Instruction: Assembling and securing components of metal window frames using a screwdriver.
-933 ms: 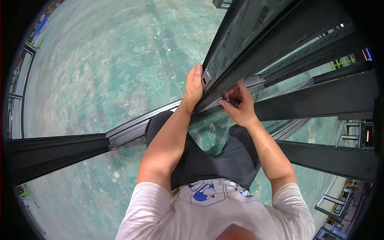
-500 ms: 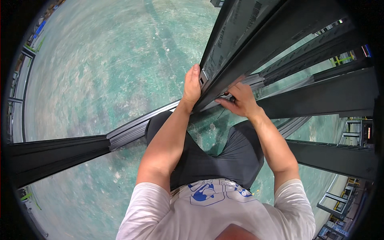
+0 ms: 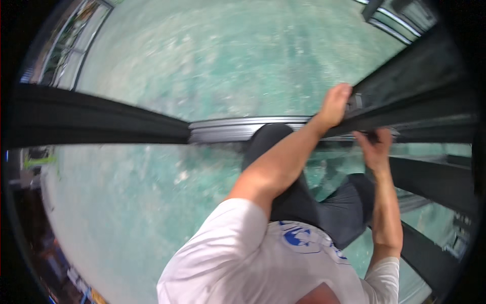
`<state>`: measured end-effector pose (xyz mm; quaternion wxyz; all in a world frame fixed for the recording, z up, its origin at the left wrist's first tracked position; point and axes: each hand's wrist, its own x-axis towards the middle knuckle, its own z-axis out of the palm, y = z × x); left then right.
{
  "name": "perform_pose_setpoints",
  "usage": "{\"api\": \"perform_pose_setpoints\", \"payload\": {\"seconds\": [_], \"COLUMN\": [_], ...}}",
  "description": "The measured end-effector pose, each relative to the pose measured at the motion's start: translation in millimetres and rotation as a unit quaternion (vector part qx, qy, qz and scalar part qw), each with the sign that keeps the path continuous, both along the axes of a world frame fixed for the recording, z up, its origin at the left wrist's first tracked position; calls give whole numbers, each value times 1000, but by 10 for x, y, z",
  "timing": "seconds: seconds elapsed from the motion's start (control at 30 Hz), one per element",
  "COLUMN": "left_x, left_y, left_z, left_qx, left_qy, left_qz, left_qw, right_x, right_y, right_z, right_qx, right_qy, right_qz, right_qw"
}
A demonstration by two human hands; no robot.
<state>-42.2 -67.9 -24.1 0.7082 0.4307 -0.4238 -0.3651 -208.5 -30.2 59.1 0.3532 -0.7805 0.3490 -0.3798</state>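
Observation:
My left hand is closed round the near end of a long dark metal profile, which runs off to the right. A small rectangular cutout shows beside its fingers. Just below the profile's edge, my right hand has thumb and fingers bent round something small and dark, too blurred to name. Its fingertips are close to the underside of the profile. Beneath both hands lies a silver ribbed rail, passing behind my left knee.
Another dark beam extends left from the silver rail. More dark beams reach out at the right, below my right hand. Green worn floor spreads ahead. Framed racks stand at the far left, and a metal frame at the upper right.
The view has swung to the left, so hands and profile now appear farther right. Both hands keep about the same place on the profile.

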Motion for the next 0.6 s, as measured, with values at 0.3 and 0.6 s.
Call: {"api": "perform_pose_setpoints", "payload": {"seconds": [0.3,0.6], "left_x": [285,220], "left_y": [52,104], "left_z": [-24,-209], "left_qx": [10,79], "left_qy": [-24,-161], "left_qz": [-8,-15], "left_qw": [1000,984], "right_x": [-152,-663], "right_y": [-249,-151], "right_z": [-79,-284], "right_qx": [-143,-71], "right_qy": [72,35], "right_qz": [19,-196], "right_qw": [987,977]}}
